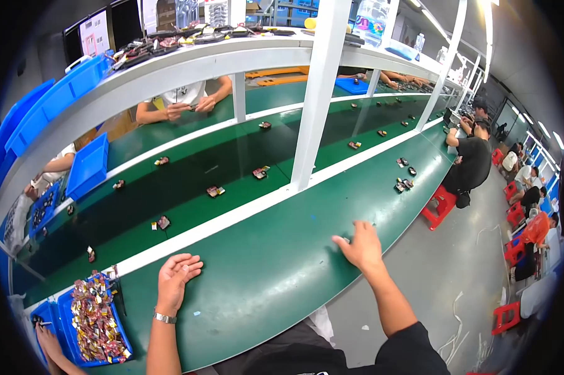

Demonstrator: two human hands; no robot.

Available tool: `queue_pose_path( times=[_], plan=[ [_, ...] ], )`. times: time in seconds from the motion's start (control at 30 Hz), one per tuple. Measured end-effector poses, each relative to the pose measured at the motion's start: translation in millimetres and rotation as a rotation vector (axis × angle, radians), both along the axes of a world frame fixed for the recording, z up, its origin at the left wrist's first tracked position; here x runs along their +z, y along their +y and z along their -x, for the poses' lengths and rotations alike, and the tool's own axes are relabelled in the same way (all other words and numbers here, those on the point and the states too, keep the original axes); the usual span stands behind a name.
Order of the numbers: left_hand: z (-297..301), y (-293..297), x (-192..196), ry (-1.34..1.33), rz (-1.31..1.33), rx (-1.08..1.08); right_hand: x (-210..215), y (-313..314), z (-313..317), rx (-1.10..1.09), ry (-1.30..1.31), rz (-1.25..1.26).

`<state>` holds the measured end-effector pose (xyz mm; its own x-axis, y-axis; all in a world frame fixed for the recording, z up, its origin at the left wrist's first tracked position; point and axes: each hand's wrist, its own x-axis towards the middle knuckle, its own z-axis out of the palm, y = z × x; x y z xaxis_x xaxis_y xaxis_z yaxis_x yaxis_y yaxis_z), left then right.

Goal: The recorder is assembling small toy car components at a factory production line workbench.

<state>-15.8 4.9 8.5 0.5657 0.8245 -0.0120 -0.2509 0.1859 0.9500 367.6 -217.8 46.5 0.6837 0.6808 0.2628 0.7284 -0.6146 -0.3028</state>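
My left hand hovers over the green worktable, a metal-banded watch at its wrist. Its fingers are loosely curved, and I see nothing in them. Farther right, my right hand is open above the same table, thumb apart from the fingers and nothing held. Beyond it lies a small cluster of dark parts with reddish pieces and labels. To the left of my left hand, a blue bin is heaped with small wired parts bearing red and yellow-white bits.
Beyond a white rail, a dark green conveyor carries scattered small parts. A white post rises from the rail. Another person's hand is beside the bin. Co-workers sit opposite and to the right, near a red stool.
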Motion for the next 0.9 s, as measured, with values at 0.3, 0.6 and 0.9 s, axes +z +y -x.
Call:
queue_pose_path(
  times=[0.3,0.6,0.9],
  plan=[
    [0.9,-3.5,-1.7,0.095,-0.021,0.002,-23.1,32.7,41.5,0.411,0.284,-0.227],
    [18.6,7.3,-15.8,0.019,0.175,-0.349,24.5,163.0,190.3,1.540,0.379,-0.047],
    [25.0,12.6,0.5,-0.119,0.128,0.011,-4.0,189.3,214.3,1.323,0.346,-0.350]
  ],
)
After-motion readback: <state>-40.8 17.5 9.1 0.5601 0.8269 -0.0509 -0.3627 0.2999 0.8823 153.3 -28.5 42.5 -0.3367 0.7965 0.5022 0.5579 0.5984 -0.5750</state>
